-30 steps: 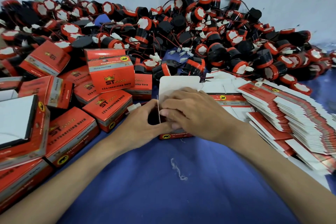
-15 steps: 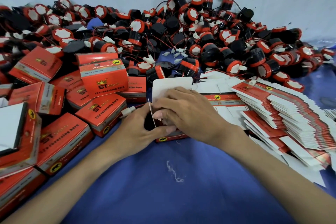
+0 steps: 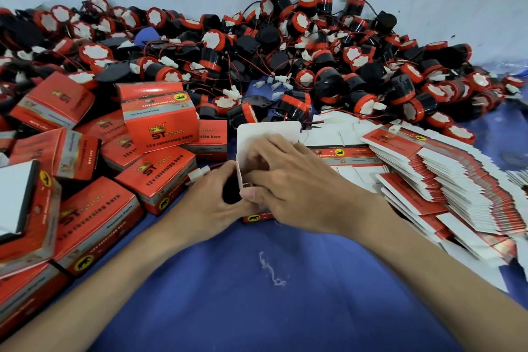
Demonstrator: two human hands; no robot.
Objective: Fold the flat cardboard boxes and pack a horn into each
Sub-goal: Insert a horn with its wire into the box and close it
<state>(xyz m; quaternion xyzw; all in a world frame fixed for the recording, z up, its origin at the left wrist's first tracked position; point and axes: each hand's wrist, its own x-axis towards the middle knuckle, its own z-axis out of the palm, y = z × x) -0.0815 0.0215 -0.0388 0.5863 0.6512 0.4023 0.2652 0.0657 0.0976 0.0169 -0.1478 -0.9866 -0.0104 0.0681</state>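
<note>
Glossy red printed cardboard on packed boxes [image 3: 160,120], matt white inside the open box [image 3: 268,130]; shiny plastic horns [image 3: 328,86]; soft blue cloth surface [image 3: 228,294].

Box [image 3: 268,130] mostly under R hand [image 3: 300,188]; horn [image 3: 230,194] just a dark patch w/in L hand [image 3: 205,206].

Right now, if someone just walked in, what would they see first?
A huge heap of red-and-black horns fills the back, against the wall. Finished red boxes crowd the left, and a fanned stack of flat boxes lies on the right. In the middle, the left hand and right hand hold a half-folded box with its white flap up.
</note>
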